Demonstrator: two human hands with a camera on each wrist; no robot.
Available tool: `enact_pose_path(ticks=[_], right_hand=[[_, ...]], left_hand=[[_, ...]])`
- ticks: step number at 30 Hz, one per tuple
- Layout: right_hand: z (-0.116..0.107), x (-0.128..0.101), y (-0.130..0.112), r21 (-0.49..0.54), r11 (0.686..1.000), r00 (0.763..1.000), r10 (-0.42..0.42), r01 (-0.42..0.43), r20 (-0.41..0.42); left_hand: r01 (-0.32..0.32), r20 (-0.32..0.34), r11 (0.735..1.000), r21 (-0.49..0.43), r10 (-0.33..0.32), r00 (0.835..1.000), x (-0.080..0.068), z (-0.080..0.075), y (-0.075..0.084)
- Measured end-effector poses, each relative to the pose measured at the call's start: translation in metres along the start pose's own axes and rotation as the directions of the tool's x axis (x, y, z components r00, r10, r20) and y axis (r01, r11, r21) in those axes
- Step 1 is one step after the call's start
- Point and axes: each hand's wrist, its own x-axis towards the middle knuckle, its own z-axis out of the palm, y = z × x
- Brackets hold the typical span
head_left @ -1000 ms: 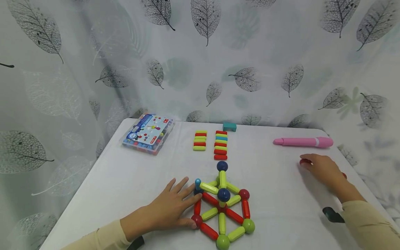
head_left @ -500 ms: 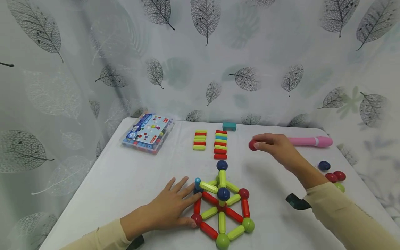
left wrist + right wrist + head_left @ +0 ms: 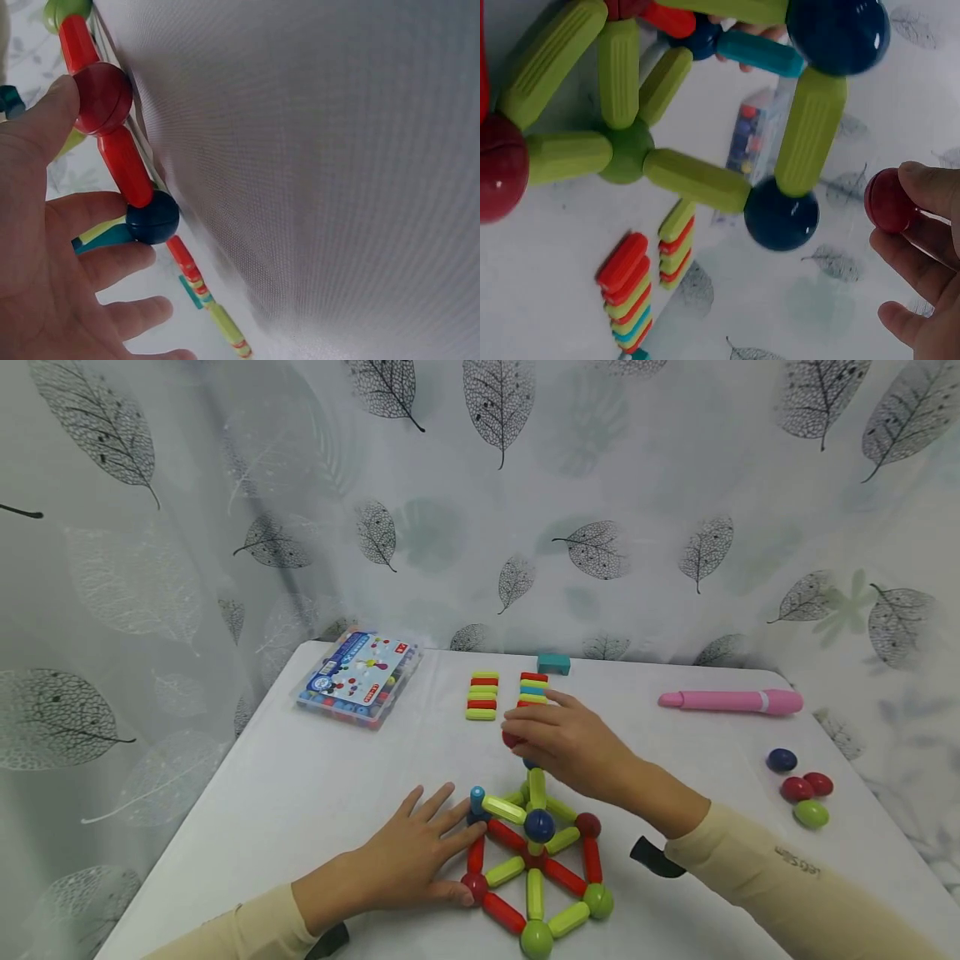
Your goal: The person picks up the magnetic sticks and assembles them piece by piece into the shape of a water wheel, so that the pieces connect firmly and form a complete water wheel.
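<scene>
- My sleeve [image 3: 795,868] is cream cloth with small grey lettering near the cuff, too small for me to read.
- The clear plastic case [image 3: 358,677] at the far left of the table carries a bright printed label with coloured dots; its writing is too small to read.
- My right hand [image 3: 570,739] pinches a smooth, glossy red ball [image 3: 512,740] between thumb and fingertips, with the fingers curled round it. The right wrist view shows the ball [image 3: 890,201] just beside a dark blue ball [image 3: 781,213] of the model, not touching it.
- That red ball sits above the far end of the magnetic rod-and-ball model [image 3: 536,868], close to the nearer end of the right stack of spare rods.
- The model is a flat hexagon of ribbed plastic rods in red and lime green, joined by round balls in red, green and navy, with more rods rising to a navy ball [image 3: 538,825] in the middle.
- My left hand [image 3: 408,860] lies flat on the white tablecloth [image 3: 300,793], fingers straight and spread, gripping nothing. Its fingertips touch the model's left edge by a short blue rod [image 3: 476,798] and a dark red ball [image 3: 473,886].
- Two neat stacks of short rounded rods [image 3: 482,696] lie beyond the model, with a teal block [image 3: 552,663] behind them.
- A pink marker-shaped pen [image 3: 731,700] lies at the far right.
- Four loose balls [image 3: 798,787], navy, two red and one green, sit near the right edge.
</scene>
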Motion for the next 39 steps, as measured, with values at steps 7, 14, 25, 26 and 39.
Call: enact_pose_path(ticks=[7, 14, 25, 26, 39], right_hand=[[0.014, 0.011, -0.023, -0.045, 0.992, 0.990, -0.113, 0.118, 0.090], [0.024, 0.019, -0.031, 0.026, 0.995, 0.977, -0.095, 0.092, 0.189], [0.035, 0.025, -0.032, 0.090, 0.996, 0.947, -0.045, 0.017, 0.317], [0.035, 0.025, -0.033, 0.099, 0.995, 0.945, -0.042, 0.010, 0.325], [0.035, 0.024, -0.034, 0.135, 0.989, 0.916, -0.004, -0.055, 0.401]], left_hand=[[-0.010, -0.012, 1.000, 0.002, 0.010, 1.000, 0.000, 0.002, -0.001], [-0.006, -0.020, 1.000, 0.008, 0.006, 1.000, 0.000, 0.002, -0.001], [0.001, -0.012, 1.000, 0.007, -0.001, 1.000, 0.000, 0.002, -0.001], [0.000, -0.015, 1.000, 0.010, 0.000, 1.000, 0.000, 0.002, -0.001], [0.000, -0.007, 1.000, 0.014, 0.000, 1.000, 0.000, 0.001, 0.000]])
